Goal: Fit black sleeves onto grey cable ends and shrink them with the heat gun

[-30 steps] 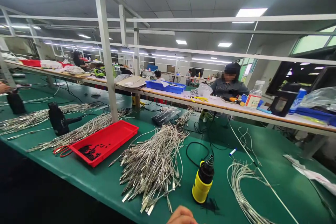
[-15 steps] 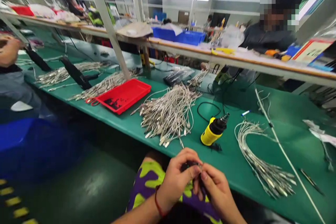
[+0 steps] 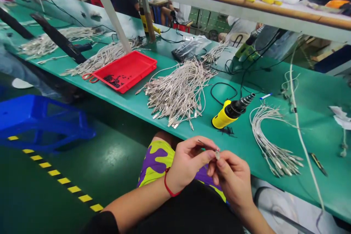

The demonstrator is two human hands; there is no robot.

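Note:
Over my lap, at the table's front edge, both hands meet at the fingertips. My left hand (image 3: 189,162) pinches a small pale connector (image 3: 217,154) between thumb and fingers, and a thin dark strip pokes out above its index finger. From the other side, my right hand (image 3: 233,177) is closed on the same connector, its lower fingers curled. Most of that piece is hidden by the fingertips. Beyond my hands lies a big pile of grey cables (image 3: 178,91) with metal plug ends. A yellow-and-black hot air gun (image 3: 231,111) stands tilted beside it, near some thin black tubes (image 3: 229,131).
A red tray (image 3: 134,69) holds small black pieces. To the right lie a curved cable bundle (image 3: 271,146), a long white cord (image 3: 298,128), a cutter knife (image 3: 318,163) and a marker (image 3: 265,96). A shelf edge (image 3: 246,5) crosses above the table. A blue stool (image 3: 46,120) stands left.
My view has tipped downward, so the table things sit higher in the picture. My hands have turned slightly, and the connector between the fingertips shows more plainly.

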